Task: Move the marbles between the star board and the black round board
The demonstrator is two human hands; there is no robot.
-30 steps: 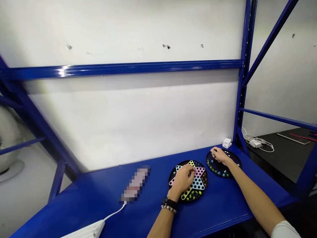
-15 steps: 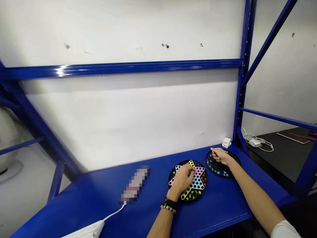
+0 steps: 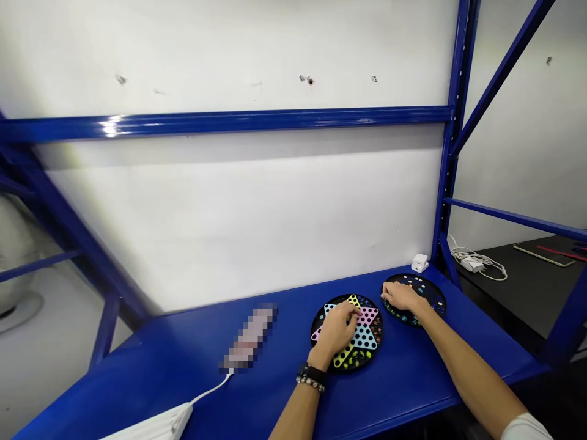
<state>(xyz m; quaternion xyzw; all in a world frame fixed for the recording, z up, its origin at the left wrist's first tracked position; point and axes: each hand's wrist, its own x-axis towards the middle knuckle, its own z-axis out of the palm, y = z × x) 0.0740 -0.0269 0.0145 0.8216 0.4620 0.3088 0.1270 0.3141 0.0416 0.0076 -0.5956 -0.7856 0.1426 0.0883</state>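
Note:
A round Chinese checkers board (image 3: 367, 336) with a coloured star full of holes lies on the blue table. Around the star, its black rim pockets hold yellow-green marbles (image 3: 359, 356) and reddish marbles (image 3: 377, 330). My left hand (image 3: 337, 333) rests over the board's middle, fingers curled and thumb close to them; anything between them is hidden. At the left side of a black round tray (image 3: 439, 310), my right hand (image 3: 402, 296) points its bent fingers down at the rim. Small coloured pieces lie in this tray, and the fingertips hide whatever they touch.
Two white adapters (image 3: 419, 263) stand behind the tray by a blue frame post (image 3: 443, 183). Left of the board lies a blurred-out flat object (image 3: 251, 337) with a white cable leading to a white power strip (image 3: 153, 425). A white wall (image 3: 257, 214) rises behind.
My right hand has lowered and shifted left to the tray's left rim, uncovering light pieces in the tray's middle. My left hand stays almost still on the board.

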